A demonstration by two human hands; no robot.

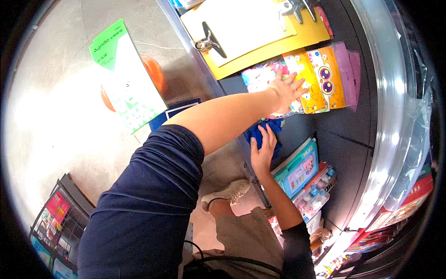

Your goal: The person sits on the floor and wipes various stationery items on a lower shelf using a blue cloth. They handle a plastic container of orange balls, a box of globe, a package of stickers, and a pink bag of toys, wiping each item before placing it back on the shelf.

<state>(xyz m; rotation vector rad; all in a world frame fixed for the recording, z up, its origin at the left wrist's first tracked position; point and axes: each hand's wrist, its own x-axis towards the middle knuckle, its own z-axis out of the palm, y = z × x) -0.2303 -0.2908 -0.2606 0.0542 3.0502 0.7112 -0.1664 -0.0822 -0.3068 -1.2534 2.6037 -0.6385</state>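
My left hand (284, 92) lies with spread fingers on flat, colourful plastic packets on a dark shelf. Under and beside it are a multicoloured cartoon packet (259, 76) and a yellow packet (331, 76) with big round eyes printed on it. Purple sheets (353, 79) stick out past the yellow one. Lower down, my right hand (264, 151) has its fingers bent over a crumpled blue cloth (253, 133) by the shelf's front edge. Part of the cloth is hidden beneath the fingers.
Clipboards (253, 32) with metal clips lie above the packets. A teal boxed item (299, 169) and small packaged goods (316, 195) stand below. A clear plastic strip (388, 93) curves along the right. At left hangs a green-and-white sign (130, 86); a wire rack (58, 218) stands lower left.
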